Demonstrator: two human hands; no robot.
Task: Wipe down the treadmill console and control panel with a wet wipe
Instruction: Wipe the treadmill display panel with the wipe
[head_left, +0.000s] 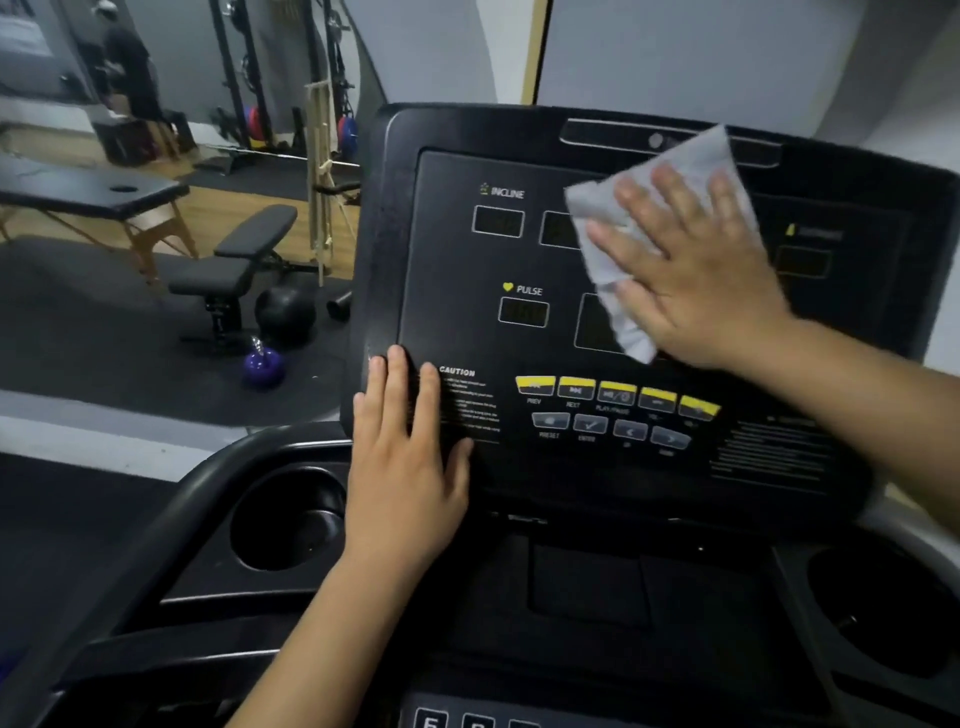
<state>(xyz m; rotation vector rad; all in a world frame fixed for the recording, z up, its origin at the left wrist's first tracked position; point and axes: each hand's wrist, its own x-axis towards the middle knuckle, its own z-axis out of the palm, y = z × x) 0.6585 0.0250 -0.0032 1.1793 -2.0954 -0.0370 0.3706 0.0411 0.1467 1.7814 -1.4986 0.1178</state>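
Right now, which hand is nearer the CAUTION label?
Left. The left hand lies flat on the left edge of the CAUTION label; the right hand presses the wet wipe higher up, to its right.

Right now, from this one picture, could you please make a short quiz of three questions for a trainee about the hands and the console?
1. True or false: the left hand presses the wet wipe on the console.
2. The top row of buttons is marked: A red, B yellow, C blue?
3. Fill in: the left hand lies flat beside the printed word ____.
Key: 1 false, the right hand presses it. 2 B. 3 CAUTION.
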